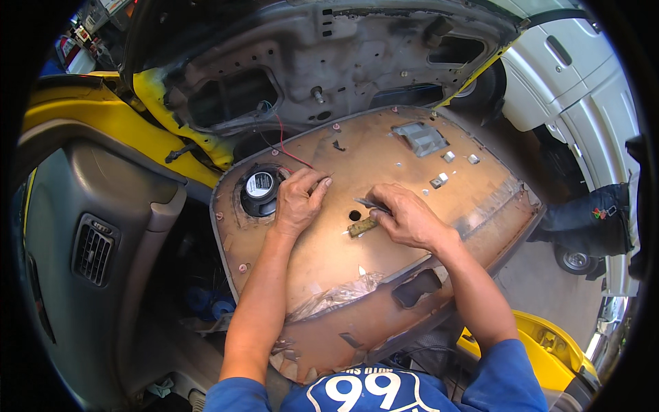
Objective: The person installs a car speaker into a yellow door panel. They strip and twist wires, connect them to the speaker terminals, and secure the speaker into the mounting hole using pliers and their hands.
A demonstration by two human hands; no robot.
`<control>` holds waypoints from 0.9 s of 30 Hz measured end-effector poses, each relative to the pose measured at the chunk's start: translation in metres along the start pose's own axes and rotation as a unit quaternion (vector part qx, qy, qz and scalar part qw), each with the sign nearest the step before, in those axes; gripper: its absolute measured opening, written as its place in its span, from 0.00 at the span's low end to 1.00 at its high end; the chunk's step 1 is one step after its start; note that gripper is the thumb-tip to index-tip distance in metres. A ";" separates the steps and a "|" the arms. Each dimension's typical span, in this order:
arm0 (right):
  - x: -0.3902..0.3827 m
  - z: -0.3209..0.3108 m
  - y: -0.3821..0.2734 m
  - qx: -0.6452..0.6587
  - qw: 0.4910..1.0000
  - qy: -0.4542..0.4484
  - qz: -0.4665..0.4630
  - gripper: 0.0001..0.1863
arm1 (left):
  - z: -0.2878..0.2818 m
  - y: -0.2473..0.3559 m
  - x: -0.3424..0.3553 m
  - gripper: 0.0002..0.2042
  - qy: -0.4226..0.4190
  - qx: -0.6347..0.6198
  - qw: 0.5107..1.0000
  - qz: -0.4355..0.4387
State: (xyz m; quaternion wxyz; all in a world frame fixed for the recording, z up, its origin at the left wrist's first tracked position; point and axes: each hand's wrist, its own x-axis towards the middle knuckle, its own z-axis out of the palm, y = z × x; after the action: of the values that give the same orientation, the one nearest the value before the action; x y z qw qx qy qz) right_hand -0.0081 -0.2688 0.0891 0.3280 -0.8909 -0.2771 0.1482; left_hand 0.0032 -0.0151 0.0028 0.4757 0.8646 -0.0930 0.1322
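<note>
A brown door panel (371, 158) lies with its back facing up before me. Set in its left part is a round black speaker (259, 185) with a pale label. My left hand (300, 199) is just right of the speaker, thumb and forefinger pinched together. A red wire (281, 130) runs from the door down to these fingers; its end at the fingertips is too small to make out. My right hand (412, 216) is closed round a dark, pointed tool (369, 204), its tip toward the left hand. Below the tool a yellowish strip (362, 227) lies by a round hole.
Behind the panel stands the bare metal door (302, 75) with yellow edges. The dashboard (110, 185) with an air vent is at left. Crumpled clear plastic (336, 295) sticks to the panel's near part. On the right are a white vehicle (563, 75) and another person's leg (583, 220).
</note>
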 end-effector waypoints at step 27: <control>-0.023 0.018 -0.005 -0.132 0.987 -0.072 -0.064 0.10 | 0.000 0.003 -0.009 0.10 -0.012 -0.125 0.986 -0.111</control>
State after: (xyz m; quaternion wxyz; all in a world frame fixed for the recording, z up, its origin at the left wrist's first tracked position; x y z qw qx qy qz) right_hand -0.0367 -0.2701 0.0813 0.1953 -0.8939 -0.3736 0.1524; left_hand -0.0064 -0.0162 0.0022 0.5904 0.8050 -0.0182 0.0552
